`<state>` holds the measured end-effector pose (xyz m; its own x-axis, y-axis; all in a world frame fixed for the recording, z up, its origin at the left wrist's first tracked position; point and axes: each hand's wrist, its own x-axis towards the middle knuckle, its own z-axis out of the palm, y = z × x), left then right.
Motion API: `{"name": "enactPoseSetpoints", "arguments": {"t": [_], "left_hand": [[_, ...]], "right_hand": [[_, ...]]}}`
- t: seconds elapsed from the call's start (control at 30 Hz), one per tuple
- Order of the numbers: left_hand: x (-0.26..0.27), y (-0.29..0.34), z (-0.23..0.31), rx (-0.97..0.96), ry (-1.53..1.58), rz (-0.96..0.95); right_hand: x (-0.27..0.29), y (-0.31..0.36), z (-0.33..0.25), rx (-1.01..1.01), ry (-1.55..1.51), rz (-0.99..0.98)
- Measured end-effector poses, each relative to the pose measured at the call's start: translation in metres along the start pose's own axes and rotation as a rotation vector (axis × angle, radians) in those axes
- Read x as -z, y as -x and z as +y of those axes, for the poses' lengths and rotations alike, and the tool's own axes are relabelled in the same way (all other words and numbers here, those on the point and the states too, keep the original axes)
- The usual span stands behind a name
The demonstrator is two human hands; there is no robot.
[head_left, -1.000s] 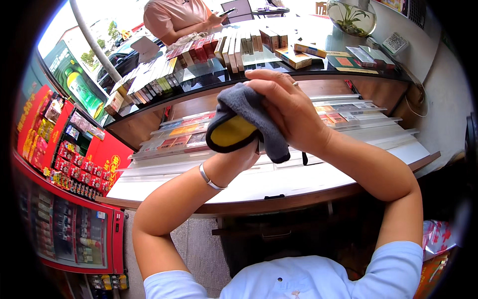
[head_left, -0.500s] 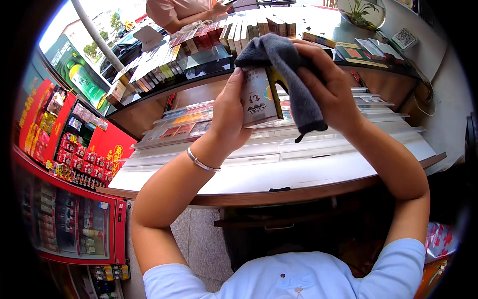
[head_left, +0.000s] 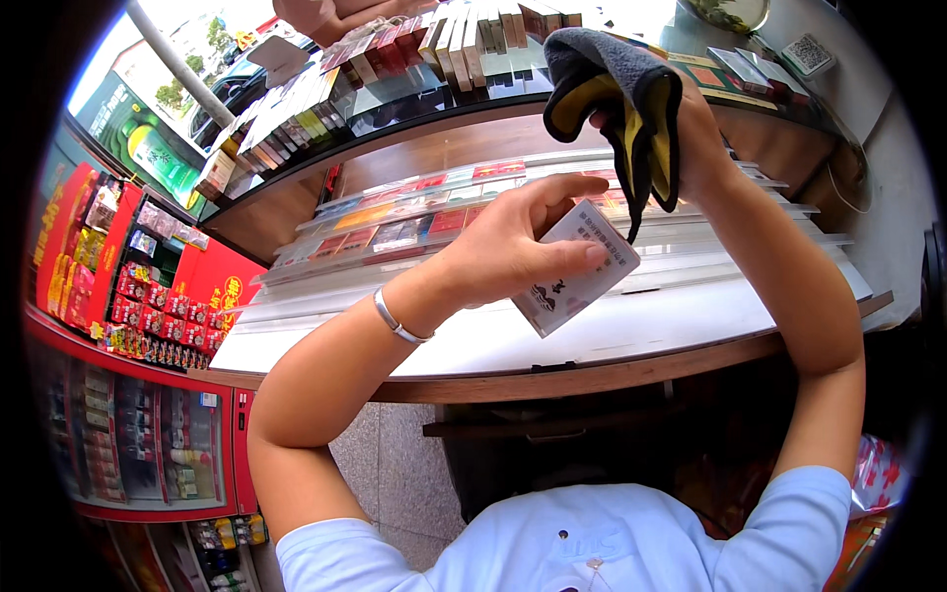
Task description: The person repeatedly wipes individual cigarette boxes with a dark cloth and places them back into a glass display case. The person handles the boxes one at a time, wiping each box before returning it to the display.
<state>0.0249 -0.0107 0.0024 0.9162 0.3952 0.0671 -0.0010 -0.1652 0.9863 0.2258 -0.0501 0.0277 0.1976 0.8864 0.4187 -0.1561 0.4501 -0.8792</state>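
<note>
My left hand (head_left: 498, 242) grips a small pale cigarette pack (head_left: 562, 296) with dark print, its thumb across the front face. The pack is tilted above the white lower shelf (head_left: 473, 355) of the counter. Up and to the right, my right hand (head_left: 698, 148) holds a grey cleaning cloth (head_left: 621, 61) with a yellow underside and a dark edge. The cloth hangs in folds and hides most of the right fingers. Its lower tip dangles close to the pack's upper corner.
Clear sloped racks (head_left: 395, 232) with flat colourful packs lie behind my hands. Rows of upright packs (head_left: 459, 49) line the glass counter top beyond. A person's arm (head_left: 345, 18) rests at the far side. On the left stand a red snack display (head_left: 212, 286) and a glass-door fridge (head_left: 138, 434).
The cloth has come off the pack and moved up and right with my right hand, its yellow side now showing. My left hand has lowered and tilted the pack toward me.
</note>
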Motion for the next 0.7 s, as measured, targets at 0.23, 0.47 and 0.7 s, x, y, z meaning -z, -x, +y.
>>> {"name": "enactPoseSetpoints", "arguments": {"t": [0.23, 0.47, 0.7], "left_hand": [[0.023, -0.006, -0.019, -0.193, 0.495, 0.111], [0.011, 0.005, -0.001, 0.029, 0.734, 0.091], [0.012, 0.000, -0.020, 0.045, 0.880, 0.189]], "right_hand": [[-0.019, 0.012, -0.002, 0.088, 0.314, -0.239], [-0.026, 0.024, 0.016, 0.664, 1.210, -0.291], [-0.042, 0.029, 0.016, 0.900, 1.271, -0.385]]}}
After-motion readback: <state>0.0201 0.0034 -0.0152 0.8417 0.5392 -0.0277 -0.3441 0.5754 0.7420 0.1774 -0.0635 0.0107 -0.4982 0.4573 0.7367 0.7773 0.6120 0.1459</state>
